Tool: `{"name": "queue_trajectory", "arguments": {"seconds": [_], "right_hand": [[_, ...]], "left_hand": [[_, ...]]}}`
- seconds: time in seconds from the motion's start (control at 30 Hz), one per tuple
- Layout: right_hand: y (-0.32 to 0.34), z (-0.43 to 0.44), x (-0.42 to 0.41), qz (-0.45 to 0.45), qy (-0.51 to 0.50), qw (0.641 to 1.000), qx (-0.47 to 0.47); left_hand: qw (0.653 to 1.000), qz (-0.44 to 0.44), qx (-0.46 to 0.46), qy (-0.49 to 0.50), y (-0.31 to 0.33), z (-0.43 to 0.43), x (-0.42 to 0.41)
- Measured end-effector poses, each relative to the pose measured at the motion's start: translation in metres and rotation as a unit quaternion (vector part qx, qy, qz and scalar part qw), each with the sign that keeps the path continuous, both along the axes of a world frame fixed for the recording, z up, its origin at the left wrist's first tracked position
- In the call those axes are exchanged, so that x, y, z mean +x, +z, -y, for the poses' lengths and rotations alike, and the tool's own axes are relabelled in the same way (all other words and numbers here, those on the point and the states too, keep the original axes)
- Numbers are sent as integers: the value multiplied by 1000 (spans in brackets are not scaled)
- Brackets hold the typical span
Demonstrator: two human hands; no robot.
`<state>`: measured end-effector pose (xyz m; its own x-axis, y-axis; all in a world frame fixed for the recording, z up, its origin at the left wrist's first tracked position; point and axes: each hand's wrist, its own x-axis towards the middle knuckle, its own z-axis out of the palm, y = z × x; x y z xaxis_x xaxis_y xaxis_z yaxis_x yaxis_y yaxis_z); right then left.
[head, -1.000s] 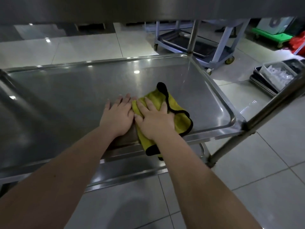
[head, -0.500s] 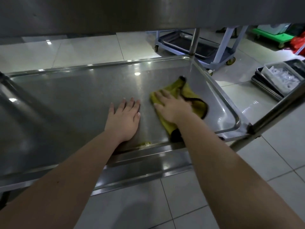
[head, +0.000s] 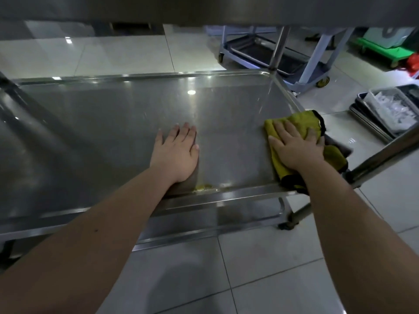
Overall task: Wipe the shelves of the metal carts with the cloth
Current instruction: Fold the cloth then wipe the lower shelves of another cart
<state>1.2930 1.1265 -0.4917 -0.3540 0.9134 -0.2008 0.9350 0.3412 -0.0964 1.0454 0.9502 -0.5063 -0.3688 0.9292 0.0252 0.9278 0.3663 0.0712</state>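
My cloth (head: 301, 122) is mustard yellow with black edging, shelf (head: 113, 132) is plain shiny grey steel, floor tiles (head: 260, 257) pale grey, dolly (head: 381, 49) bright green.

Dim overall, cool grey cast. Ceiling lamps show as small bright spots on steel shelf (head: 113, 114) & glossy floor tiles (head: 127, 53). Dark shadow/reflection under left hand (head: 175, 152). Wide-angle lens bends cart post (head: 385, 156) at rt edge. Top of frame v. dark, btm corners slightly soft.
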Motion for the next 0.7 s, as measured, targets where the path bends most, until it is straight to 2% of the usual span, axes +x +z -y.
{"name": "queue_trajectory", "arguments": {"seconds": [0.1, 0.27, 0.33, 0.4, 0.43, 0.5, 0.57, 0.7], "right_hand": [[1, 43, -27, -13, 24, 1000, 2], [-7, 142, -113, -35, 140, 989, 44], [-7, 149, -125, -27, 136, 990, 38], [-6, 146, -123, -34, 127, 991, 26], [-5, 145, -121, -37, 124, 991, 21], [0, 147, -119, -41, 121, 992, 5], [6, 152, -119, -37, 118, 992, -2], [11, 155, -118, -30, 115, 993, 3]], "left_hand": [[1000, 5, -6, -2, 2, 2, 0], [1000, 27, -6, 0, 0, 1, -6], [996, 87, 23, -2, 2, 2, -11], [979, 180, 95, -3, 11, 7, -16], [972, 196, 129, -7, 15, 13, -20], [984, 115, 138, -23, 24, 31, -32], [995, 29, 94, -25, 30, 56, -52], [999, -4, 25, 20, 34, 98, -91]]}}
